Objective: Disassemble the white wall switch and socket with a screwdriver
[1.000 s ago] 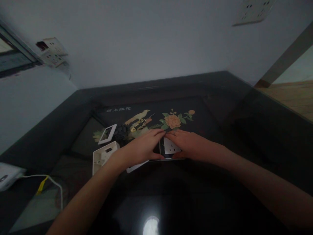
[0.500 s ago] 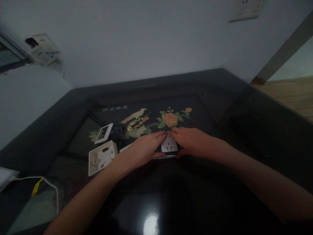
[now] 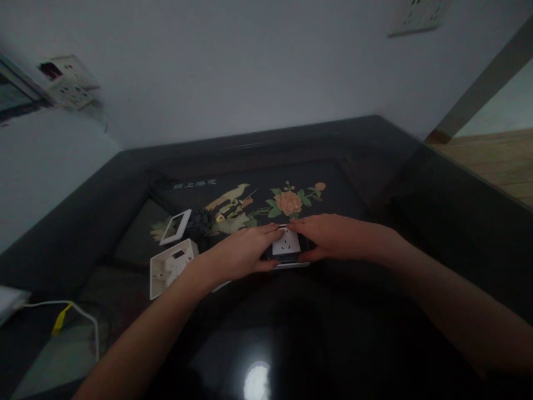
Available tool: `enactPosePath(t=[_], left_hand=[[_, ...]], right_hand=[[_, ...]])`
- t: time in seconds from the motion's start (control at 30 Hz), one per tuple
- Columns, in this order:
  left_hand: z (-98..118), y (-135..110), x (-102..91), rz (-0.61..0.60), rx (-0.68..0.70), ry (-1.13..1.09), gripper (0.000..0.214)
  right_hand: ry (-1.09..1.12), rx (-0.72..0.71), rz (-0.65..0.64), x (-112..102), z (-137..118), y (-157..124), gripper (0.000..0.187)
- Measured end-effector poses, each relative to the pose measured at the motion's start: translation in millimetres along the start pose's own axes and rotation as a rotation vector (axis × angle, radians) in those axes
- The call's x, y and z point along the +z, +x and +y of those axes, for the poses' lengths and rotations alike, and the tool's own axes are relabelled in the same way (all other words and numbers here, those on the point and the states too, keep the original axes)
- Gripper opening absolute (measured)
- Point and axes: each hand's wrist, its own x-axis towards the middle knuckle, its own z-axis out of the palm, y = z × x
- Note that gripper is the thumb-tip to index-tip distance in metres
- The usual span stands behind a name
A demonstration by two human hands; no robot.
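A white wall socket [image 3: 285, 243] with a dark back part sits between my hands on the glossy black table [image 3: 375, 183]. My left hand [image 3: 241, 251] grips its left side, fingers on top and thumb at the near edge. My right hand [image 3: 333, 238] grips its right side the same way. A flat white plate [image 3: 291, 265] lies under the socket, partly hidden by both hands.
A white mounting box [image 3: 171, 266] and a white frame [image 3: 176, 226] lie to the left, with a small dark part [image 3: 200, 222] behind them. A white cable with a yellow tag [image 3: 62, 319] runs at the far left. Wall sockets [image 3: 69, 83] hang on the walls.
Both hands have raised the socket slightly and shifted it away from me; the white plate under it shows more at the near edge.
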Motion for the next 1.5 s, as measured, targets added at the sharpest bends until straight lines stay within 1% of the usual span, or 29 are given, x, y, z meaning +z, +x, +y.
enactPosePath(t=[0.1,0.17,0.27,0.33,0.43,0.53,0.63,0.73,0.83,0.93,1.03,1.13,1.27,1.37,1.43,1.5], left_hand=[[-1,0,-3.0,0.001,0.005,-0.02,0.058],[0,0,-5.9,-0.014,0.002,-0.048,0.055],[0,-1,-10.4,-0.015,0.015,-0.118,0.047],[-1,-2,-12.7,0.003,0.035,-0.156,0.046],[-5,-3,-14.8,0.012,0.051,-0.194,0.046],[-8,-2,-14.4,0.006,0.052,-0.214,0.051],[-10,-1,-11.4,0.0,0.029,-0.207,0.059],[-11,1,-8.3,0.013,-0.014,-0.187,0.059],[-12,2,-8.9,0.093,-0.065,-0.185,0.046],[-13,3,-12.9,0.217,-0.087,-0.261,0.036],[-13,3,-16.2,0.357,-0.058,-0.368,0.038],[-11,2,-17.4,0.467,-0.025,-0.434,0.038],[-7,0,-20.1,0.539,-0.002,-0.554,0.035],[-3,0,-25.1,0.566,0.013,-0.599,0.022],[1,-1,-28.5,0.585,0.014,-0.588,0.015],[3,-2,-31.0,0.613,0.003,-0.564,0.012]], right_hand=[[-0.031,-0.01,-0.077,-1,-3,-1,0.057],[-0.062,-0.002,-0.095,1,-7,-1,0.062],[-0.088,0.009,-0.073,6,-13,1,0.053],[-0.092,0.008,-0.055,9,-15,2,0.046],[-0.087,0.01,-0.037,10,-14,4,0.044],[-0.063,0.001,-0.019,8,-8,6,0.041],[-0.016,-0.031,0.0,5,1,9,0.034],[0.039,-0.064,0.022,1,11,12,0.031],[0.089,-0.098,0.044,-4,17,14,0.032],[0.138,-0.102,0.076,-12,20,13,0.027],[0.217,-0.092,0.137,-21,19,9,0.032],[0.336,-0.117,0.234,-26,19,6,0.038],[0.368,-0.069,0.308,-30,19,1,0.044],[0.343,-0.048,0.343,-33,17,-3,0.047],[0.333,-0.062,0.34,-35,16,-5,0.048],[0.327,-0.078,0.325,-36,15,-6,0.048]])
